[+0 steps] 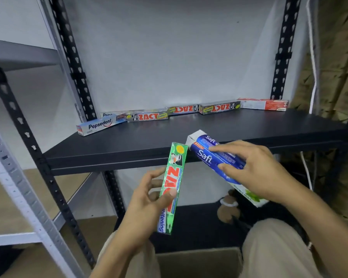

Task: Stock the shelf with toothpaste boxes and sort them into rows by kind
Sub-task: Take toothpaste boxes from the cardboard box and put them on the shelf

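My left hand [149, 199] grips a green Zact whitening box [174, 173], held nearly upright in front of the black shelf's [189, 135] front edge. My right hand [255, 169] holds blue Safi boxes [207, 153], two stacked by the look of it, tilted with their far end over the shelf edge. Along the back of the shelf lie a Pepsodent box [97, 126] with a second one behind it, three grey Zact Smokers boxes [149, 115], [183, 109], [219, 107], and a red-and-white box [265, 104] at the far right.
A black perforated upright [42, 157] stands at the shelf's left, with a grey metal rack [12, 177] beyond it. An open cardboard box [197, 261] sits between my knees. A lower black shelf [199, 223] holds a brown object with a white band. White cables hang at right.
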Available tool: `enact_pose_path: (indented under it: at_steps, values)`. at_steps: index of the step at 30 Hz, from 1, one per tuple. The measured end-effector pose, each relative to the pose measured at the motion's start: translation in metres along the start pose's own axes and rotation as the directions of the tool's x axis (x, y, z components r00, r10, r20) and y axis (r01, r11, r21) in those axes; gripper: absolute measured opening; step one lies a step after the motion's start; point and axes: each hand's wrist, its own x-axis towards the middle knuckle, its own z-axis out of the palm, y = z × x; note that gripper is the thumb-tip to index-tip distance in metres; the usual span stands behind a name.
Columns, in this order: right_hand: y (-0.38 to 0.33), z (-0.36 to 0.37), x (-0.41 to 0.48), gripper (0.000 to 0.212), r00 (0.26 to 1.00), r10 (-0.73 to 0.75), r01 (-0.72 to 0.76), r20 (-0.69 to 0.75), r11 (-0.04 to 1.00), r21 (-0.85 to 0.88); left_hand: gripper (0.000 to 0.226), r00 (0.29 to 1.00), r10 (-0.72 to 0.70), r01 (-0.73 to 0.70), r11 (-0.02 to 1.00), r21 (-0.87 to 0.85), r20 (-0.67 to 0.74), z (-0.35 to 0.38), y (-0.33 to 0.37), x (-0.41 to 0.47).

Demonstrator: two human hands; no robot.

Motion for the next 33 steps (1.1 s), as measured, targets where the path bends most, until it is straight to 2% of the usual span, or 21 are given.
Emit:
enact_pose_path:
  at_steps: [4,7,11,16,18,21,27,31,33]
  values:
    - [0.002,-0.018,0.031,0.039,0.998,0.032,-0.028,0.056,0.997,-0.072,0.041,0.991,0.133,-0.126,0.971,0.204,-0.017,-0.005,0.027,0.024]
    - [0.005,-0.030,0.057,0.038,0.994,0.071,-0.062,0.081,0.992,-0.111,0.043,0.972,0.232,-0.202,0.897,0.392,-0.030,-0.010,0.042,0.050]
    - [0.011,-0.045,0.095,0.036,0.985,0.095,-0.065,0.144,0.978,-0.197,0.044,0.941,0.337,-0.277,0.696,0.663,0.039,-0.015,0.062,0.087]
    - [0.035,-0.053,0.139,0.038,0.960,0.092,0.008,0.264,0.935,-0.354,0.043,0.936,0.323,-0.275,0.423,0.863,0.140,-0.016,0.076,0.142]
    - [0.050,-0.056,0.153,0.038,0.956,0.104,-0.001,0.273,0.936,-0.351,0.044,0.941,0.285,-0.276,0.330,0.903,0.183,-0.014,0.075,0.160]
    - [0.079,-0.062,0.171,0.037,0.965,0.112,-0.021,0.238,0.935,-0.354,0.045,0.932,0.287,-0.295,0.251,0.922,0.220,-0.009,0.069,0.188]
    - [0.144,-0.068,0.194,0.037,0.985,0.153,-0.126,0.077,0.952,-0.277,0.045,0.883,0.339,-0.422,0.271,0.865,0.324,0.004,0.052,0.249]
    - [0.170,-0.067,0.206,0.036,0.988,0.146,-0.152,-0.042,0.943,-0.295,0.045,0.845,0.384,-0.478,0.225,0.849,0.373,0.015,0.041,0.286]
    - [0.181,-0.067,0.214,0.036,0.988,0.146,-0.154,-0.049,0.945,-0.287,0.045,0.833,0.393,-0.492,0.204,0.846,0.390,0.018,0.036,0.302]
